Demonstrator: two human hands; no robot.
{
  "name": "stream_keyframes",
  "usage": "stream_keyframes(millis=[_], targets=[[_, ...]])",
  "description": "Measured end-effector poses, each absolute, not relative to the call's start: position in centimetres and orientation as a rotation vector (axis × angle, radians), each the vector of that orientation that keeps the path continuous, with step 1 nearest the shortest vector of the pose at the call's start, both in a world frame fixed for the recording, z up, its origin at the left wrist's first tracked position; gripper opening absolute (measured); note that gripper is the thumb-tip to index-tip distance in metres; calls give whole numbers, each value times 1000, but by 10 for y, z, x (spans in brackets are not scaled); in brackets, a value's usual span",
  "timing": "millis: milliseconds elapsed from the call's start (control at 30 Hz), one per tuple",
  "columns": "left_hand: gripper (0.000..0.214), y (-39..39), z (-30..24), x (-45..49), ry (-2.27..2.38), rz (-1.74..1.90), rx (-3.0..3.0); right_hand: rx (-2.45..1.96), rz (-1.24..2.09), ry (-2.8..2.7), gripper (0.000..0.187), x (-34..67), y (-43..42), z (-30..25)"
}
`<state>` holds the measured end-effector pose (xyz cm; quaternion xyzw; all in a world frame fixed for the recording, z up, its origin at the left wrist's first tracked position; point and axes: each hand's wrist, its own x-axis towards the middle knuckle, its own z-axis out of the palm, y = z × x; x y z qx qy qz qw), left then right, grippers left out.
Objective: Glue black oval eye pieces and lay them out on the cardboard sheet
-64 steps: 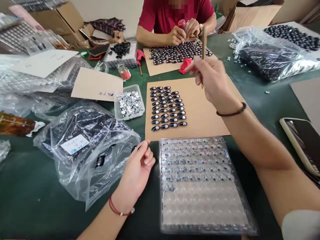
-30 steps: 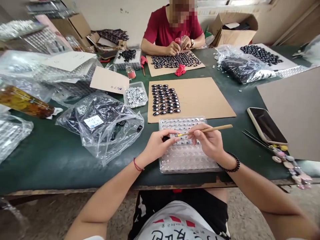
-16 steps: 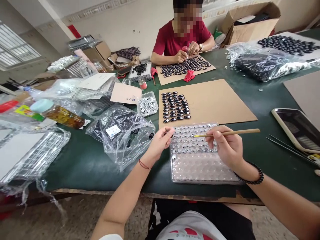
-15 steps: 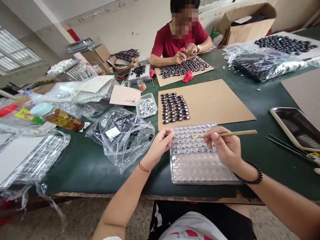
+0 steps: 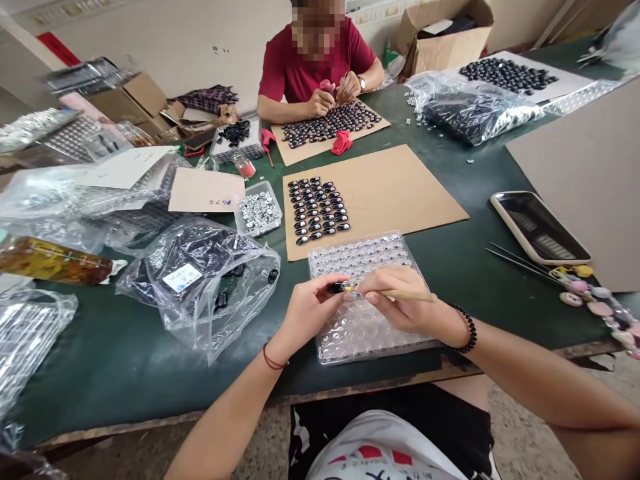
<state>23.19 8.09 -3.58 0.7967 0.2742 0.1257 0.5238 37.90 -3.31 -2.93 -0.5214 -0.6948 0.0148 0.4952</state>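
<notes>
My left hand (image 5: pixel 314 301) pinches a small glossy black oval piece (image 5: pixel 337 288) between thumb and fingertips, above a clear plastic tray (image 5: pixel 330 352). In my right hand (image 5: pixel 403 300) is a thin wooden stick (image 5: pixel 415 295), its yellow tip (image 5: pixel 349 289) at the right end of the black piece. Whether tip and piece touch is hard to tell. Small clear, round parts sit in rows in the tray's far part; its near part shows dimpled cells. Beyond the tray, rows of black pieces with silvery spots (image 5: pixel 320 207) lie on a brown board (image 5: pixel 400 190).
A bag of black pieces (image 5: pixel 200 260) and a box of small silvery parts (image 5: pixel 259 210) stand at left. Tweezers (image 5: pixel 523 263) and a phone (image 5: pixel 540 227) lie at right. Across the table, a person in a red shirt (image 5: pixel 283 67) works over another board (image 5: pixel 295 155).
My right hand has brought the stick's tip down to my left hand, and both hands have moved nearer over the tray. The black piece now shows in my left fingers. The view has shifted right.
</notes>
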Motion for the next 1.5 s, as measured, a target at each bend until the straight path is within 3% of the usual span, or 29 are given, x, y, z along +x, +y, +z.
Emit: stream_keyframes(millis=[900,1000,1133,1200,1333,1500], targets=[[21,76,-34,230,583,428,2070,-1283,135,-1790,13,377,-36,-37],[20,74,-33,228,556,443,2043,-1288,336,-1654,14,378,-34,-34],[18,70,-27,226,501,328,1964,-1157,1041,-1159,30,387,-25,-33],[19,70,-24,225,507,294,1952,-1106,1225,-1007,33,390,-22,-33],[25,71,-25,226,548,366,1978,-1282,1092,-1158,14,387,-21,-32],[24,66,-30,228,509,457,2101,-1350,998,-1296,15,381,-22,-28]])
